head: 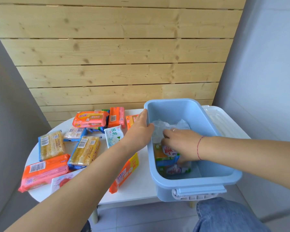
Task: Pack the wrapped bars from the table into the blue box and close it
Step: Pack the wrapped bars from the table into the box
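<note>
- Two hands in view, both at the blue box (191, 166), which sits open on the right part of the white table (141, 185).
- L hand (139, 129): fingers wrapped over the box's left rim, thumb inside the wall, clamped on the rim.
- R hand (181, 144): down inside the box, fingers curled onto a red-and-white bar (168, 150); can't tell if they actually pinch it.
- Inside the box: approx 3 wrapped bars at the near-left end, plus 1 clear crumpled bag (159, 129) at the far end.
- On the table left of the box: approx 11 wrapped bars — 5 orange (43, 171), 3 yellow w/ blue ends (84, 151), 1 white-green (113, 134), 1 white w/ red print, 1 mostly hidden.
- 1 white lid (224, 121) lies behind the box, on its right.
</note>
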